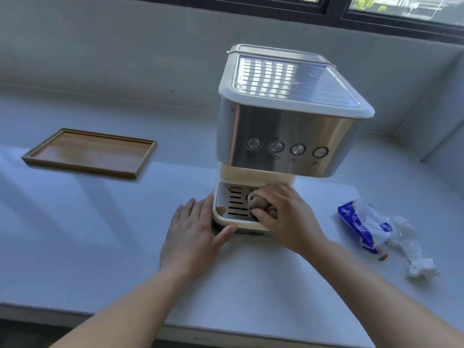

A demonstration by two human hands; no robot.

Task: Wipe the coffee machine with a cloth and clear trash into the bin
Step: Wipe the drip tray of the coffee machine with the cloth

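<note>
White desk [75, 247] carries the coffee machine [283, 126]. Left hand [193, 232] rests flat against its base, fingers straight. Right hand [288, 217] holds a brown cloth [259, 204] in curled fingers on the drip tray [226, 197]. Front label is too blurred to read.

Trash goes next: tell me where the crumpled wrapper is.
Head view: the crumpled wrapper lies on the counter, right of the coffee machine, just past the right hand.

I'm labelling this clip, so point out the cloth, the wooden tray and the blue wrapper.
cloth [259, 202]: head view, exposed bunched folds.
wooden tray [88, 153]: head view, bare inner floor.
blue wrapper [352, 219]: head view, blue printed strip.
</note>
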